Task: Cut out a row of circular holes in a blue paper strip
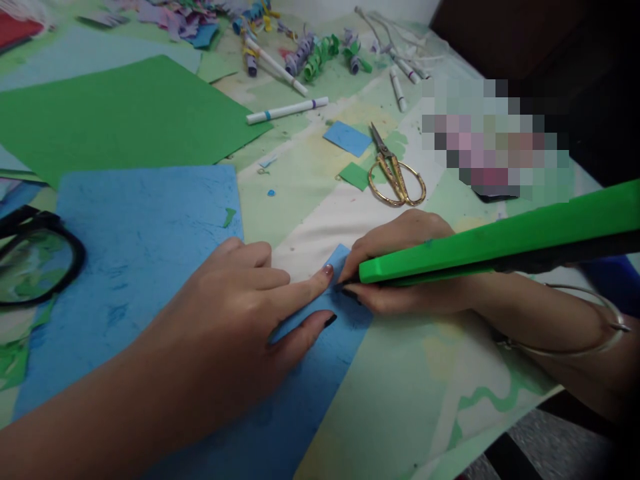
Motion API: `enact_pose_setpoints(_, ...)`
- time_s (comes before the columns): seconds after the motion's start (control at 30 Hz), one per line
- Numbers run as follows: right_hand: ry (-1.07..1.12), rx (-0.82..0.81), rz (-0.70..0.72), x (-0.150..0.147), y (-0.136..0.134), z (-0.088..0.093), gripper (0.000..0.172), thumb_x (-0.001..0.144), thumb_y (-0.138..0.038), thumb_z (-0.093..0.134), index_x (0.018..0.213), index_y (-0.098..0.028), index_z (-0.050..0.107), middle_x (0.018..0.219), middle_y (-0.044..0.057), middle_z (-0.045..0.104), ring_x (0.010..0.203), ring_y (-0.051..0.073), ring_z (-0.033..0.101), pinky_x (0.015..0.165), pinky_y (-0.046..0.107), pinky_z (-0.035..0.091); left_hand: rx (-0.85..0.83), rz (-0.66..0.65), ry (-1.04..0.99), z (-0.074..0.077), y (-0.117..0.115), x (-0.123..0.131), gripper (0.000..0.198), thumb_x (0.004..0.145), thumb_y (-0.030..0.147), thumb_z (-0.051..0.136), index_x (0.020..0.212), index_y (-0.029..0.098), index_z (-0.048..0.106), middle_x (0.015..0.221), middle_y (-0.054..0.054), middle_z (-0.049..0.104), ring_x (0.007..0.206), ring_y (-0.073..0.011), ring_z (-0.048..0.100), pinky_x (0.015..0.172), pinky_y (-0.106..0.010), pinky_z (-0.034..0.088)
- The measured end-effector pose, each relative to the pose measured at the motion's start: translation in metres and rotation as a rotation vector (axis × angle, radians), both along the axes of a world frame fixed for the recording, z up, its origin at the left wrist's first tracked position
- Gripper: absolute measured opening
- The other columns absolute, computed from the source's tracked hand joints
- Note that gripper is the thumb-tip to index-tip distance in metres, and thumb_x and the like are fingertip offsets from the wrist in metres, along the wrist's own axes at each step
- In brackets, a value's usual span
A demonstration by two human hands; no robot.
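My left hand point(235, 313) lies flat on a blue paper strip point(320, 380), index finger and thumb stretched out and pressing it to the table. My right hand point(405, 243) is closed round the near end of a long green bar point(500, 243) with a black underside. The bar's tip rests on the strip's upper corner, just beside my left index fingertip. A thin bangle point(575, 340) circles my right wrist.
A large blue sheet point(145, 233) and a green sheet point(115, 113) lie to the left, with black-rimmed glasses point(35, 257) at the left edge. Gold scissors point(395, 177), small paper offcuts point(347, 138), white markers point(287, 110) and curled paper point(320, 53) lie beyond. The table edge point(500, 427) runs lower right.
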State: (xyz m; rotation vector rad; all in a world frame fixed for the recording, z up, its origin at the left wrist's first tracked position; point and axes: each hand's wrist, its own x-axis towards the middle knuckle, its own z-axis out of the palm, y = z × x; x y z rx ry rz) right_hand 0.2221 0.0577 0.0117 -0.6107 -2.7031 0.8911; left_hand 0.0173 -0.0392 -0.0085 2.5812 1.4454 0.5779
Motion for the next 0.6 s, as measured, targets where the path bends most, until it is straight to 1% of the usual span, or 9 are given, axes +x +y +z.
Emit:
enact_pose_setpoints(0.23, 0.057, 0.008, 0.021, 0.0048, 0.0032, -0.0045, 0.01, 0.08, -0.024, 0.063, 0.083, -0.018, 0.072, 0.073, -0.002, 0.072, 0.065, 0.008, 0.064, 0.059, 0.017, 0.045, -0.002, -0.001, 0.002, -0.0012, -0.0005, -0.0011, 0.026, 0.092, 0.032, 0.052, 0.112, 0.023, 0.065, 0.059, 0.001, 0.057, 0.065, -0.0209, 0.047, 0.064, -0.035, 0.029)
enact_pose_setpoints(0.33, 0.017, -0.004, -0.009, 0.0032, 0.0014, -0.0038, 0.01, 0.078, -0.023, 0.064, 0.081, -0.019, 0.072, 0.071, -0.002, 0.072, 0.062, 0.009, 0.063, 0.057, 0.018, 0.045, 0.026, -0.015, 0.008, -0.0012, -0.0004, -0.0018, 0.026, 0.092, 0.032, 0.053, 0.112, 0.023, 0.066, 0.058, 0.002, 0.057, 0.064, -0.0205, 0.046, 0.063, -0.035, 0.03)
enact_pose_setpoints(0.43, -0.014, 0.01, -0.054, 0.0012, -0.0007, -0.0033, 0.008, 0.076, -0.022, 0.065, 0.077, -0.019, 0.072, 0.069, -0.001, 0.072, 0.06, 0.01, 0.062, 0.056, 0.019, 0.044, 0.007, -0.006, 0.012, -0.0007, 0.0, -0.0011, 0.026, 0.092, 0.031, 0.052, 0.112, 0.023, 0.066, 0.058, 0.001, 0.058, 0.064, -0.0203, 0.047, 0.063, -0.036, 0.03)
enact_pose_setpoints(0.6, 0.04, -0.009, -0.038, 0.0025, -0.0007, -0.0029, 0.009, 0.077, -0.023, 0.065, 0.079, -0.019, 0.073, 0.07, -0.002, 0.072, 0.061, 0.009, 0.063, 0.058, 0.018, 0.046, 0.037, -0.005, 0.012, -0.0016, 0.0009, 0.0002, 0.027, 0.091, 0.031, 0.053, 0.113, 0.022, 0.066, 0.057, 0.001, 0.058, 0.062, -0.0201, 0.047, 0.061, -0.035, 0.032)
